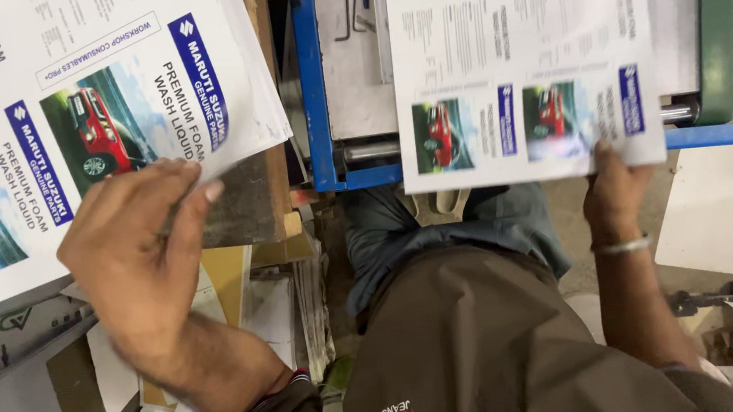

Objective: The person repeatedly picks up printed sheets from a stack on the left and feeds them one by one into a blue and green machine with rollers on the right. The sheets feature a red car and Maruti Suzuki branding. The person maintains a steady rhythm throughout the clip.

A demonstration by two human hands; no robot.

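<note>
My left hand [137, 248] rests its fingertips on the near edge of a stack of white printed label sheets [75, 97] showing red cars and blue bars, lying at the upper left on a wooden board. My right hand [613, 193] pinches the bottom edge of another printed sheet [520, 66] of the same labels, holding it over a machine with a blue frame [314, 89]. A metal bangle [620, 247] circles my right wrist.
A green belt [717, 27] and a steel roller [687, 111] sit on the machine at the right. Cardboard pieces and paper offcuts [244, 301] pile below the stack. A white sheet [720, 216] lies on the floor at right. My knees fill the lower middle.
</note>
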